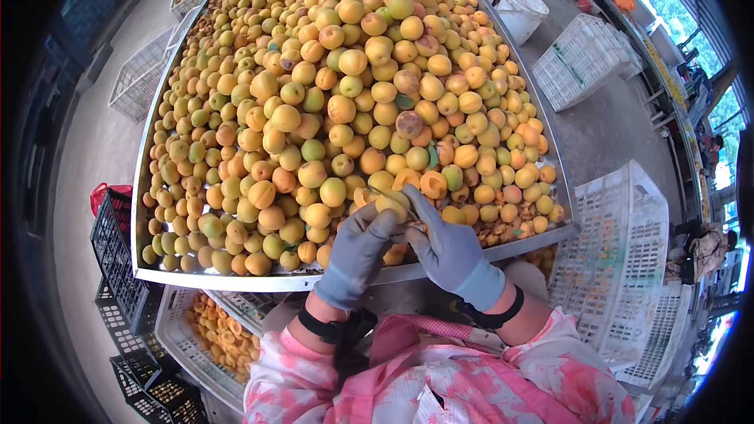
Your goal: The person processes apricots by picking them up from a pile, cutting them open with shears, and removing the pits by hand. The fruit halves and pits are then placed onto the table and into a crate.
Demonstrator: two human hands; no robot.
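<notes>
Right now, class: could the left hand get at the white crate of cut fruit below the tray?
Probably yes: the crate lies open low on that side, nothing covering it, though the left hand is holding an apricot.

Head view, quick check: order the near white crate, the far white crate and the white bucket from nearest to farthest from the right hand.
1. near white crate: just right of the right hand, by the tray corner.
2. far white crate: upper right, on the floor beside the tray.
3. white bucket: beyond that crate, by the tray's far right edge.
</notes>
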